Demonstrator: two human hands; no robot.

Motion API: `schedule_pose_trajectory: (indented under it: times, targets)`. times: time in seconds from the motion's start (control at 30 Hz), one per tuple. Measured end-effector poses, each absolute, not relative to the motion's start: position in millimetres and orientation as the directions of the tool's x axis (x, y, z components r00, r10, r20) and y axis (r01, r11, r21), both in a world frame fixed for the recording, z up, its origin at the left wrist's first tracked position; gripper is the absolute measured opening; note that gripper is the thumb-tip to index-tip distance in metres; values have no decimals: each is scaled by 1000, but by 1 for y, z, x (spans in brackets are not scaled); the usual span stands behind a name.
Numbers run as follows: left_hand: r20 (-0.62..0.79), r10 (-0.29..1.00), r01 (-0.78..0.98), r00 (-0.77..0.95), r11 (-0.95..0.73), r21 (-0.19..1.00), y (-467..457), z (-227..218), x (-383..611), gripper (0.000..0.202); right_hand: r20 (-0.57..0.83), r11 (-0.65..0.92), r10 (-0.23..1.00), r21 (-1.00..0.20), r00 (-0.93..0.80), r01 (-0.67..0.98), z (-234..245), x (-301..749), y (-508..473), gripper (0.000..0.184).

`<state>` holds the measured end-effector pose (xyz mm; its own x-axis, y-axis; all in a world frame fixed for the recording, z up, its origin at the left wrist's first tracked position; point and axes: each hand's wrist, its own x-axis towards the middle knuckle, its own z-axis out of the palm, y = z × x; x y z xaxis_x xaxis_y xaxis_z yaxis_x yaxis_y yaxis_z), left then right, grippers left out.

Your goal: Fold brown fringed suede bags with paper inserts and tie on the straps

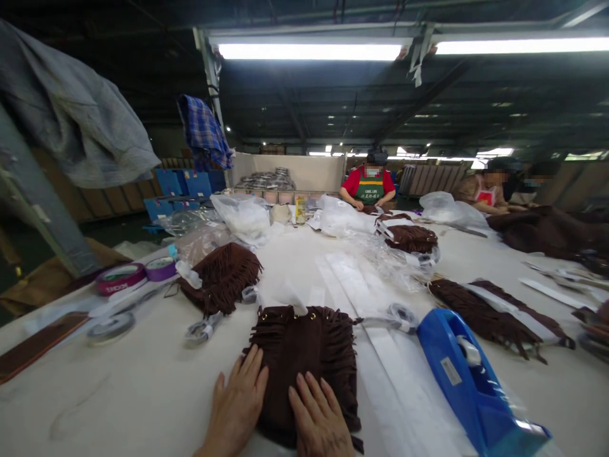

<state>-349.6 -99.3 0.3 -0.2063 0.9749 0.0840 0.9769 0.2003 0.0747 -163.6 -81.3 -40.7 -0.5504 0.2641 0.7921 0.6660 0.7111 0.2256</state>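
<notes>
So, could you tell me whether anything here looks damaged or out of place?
Nothing stands out. The left hand and right hand lie flat on an intact brown fringed bag, the blue tape dispenser stands beside it, and nothing looks spilled.

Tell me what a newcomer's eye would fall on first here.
First comes the dark brown fringed suede bag at the near middle of the white table, with the left hand and right hand laid flat on its near part. Next come the bright blue plastic tape dispenser to its right and the long fluorescent ceiling lamp glaring overhead.
</notes>
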Motion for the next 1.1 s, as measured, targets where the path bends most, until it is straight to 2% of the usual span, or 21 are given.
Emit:
schedule_pose_trajectory:
  times: [0.07,0.13,0.2,0.27,0.33,0.43,0.53,0.6,0.67,0.77,0.83,1.0,1.1]
  targets:
    - [134,959,966,-250,237,106,-97,10,-353,37,789,709,305,185,-533,680,-38,-165,-84,36]
    - [243,931,961,-272,251,114,-92,24,-349,34,792,712,339,136,-507,689,-36,-166,-87,37]
    - [434,891,990,-137,108,91,-86,34,-340,38,790,719,369,91,-489,689,-37,-168,-90,38]
    - [562,818,989,127,-146,-10,-82,33,-328,39,804,730,377,48,-460,682,-41,-170,-92,35]
    - [517,797,947,314,-301,-112,-79,20,-319,41,836,735,373,-2,-403,678,-46,-172,-91,31]
    - [342,889,952,304,-273,-137,-79,-7,-313,43,870,755,357,-54,-340,653,-37,-176,-88,24]
    - [230,945,970,233,-209,-122,-79,-19,-313,46,783,728,522,-203,-337,655,-4,-182,-81,22]
    - [211,955,975,209,-188,-116,-80,-18,-313,51,666,664,656,-285,-355,691,17,-184,-75,32]
    - [219,957,980,189,-171,-100,-82,-13,-312,52,564,605,737,-306,-372,735,25,-184,-68,40]
    - [227,960,986,166,-156,-61,-83,-8,-310,49,345,453,876,-347,-338,821,10,-179,-60,44]
    - [214,965,988,152,-146,-43,-83,-8,-307,49,246,404,910,-353,-333,844,-4,-175,-57,46]
    - [147,982,993,114,-116,3,-83,-2,-305,50,197,413,910,-330,-366,849,-10,-172,-58,47]
    - [164,981,994,99,-105,33,-84,8,-311,46,179,399,916,-316,-358,861,-2,-172,-60,48]
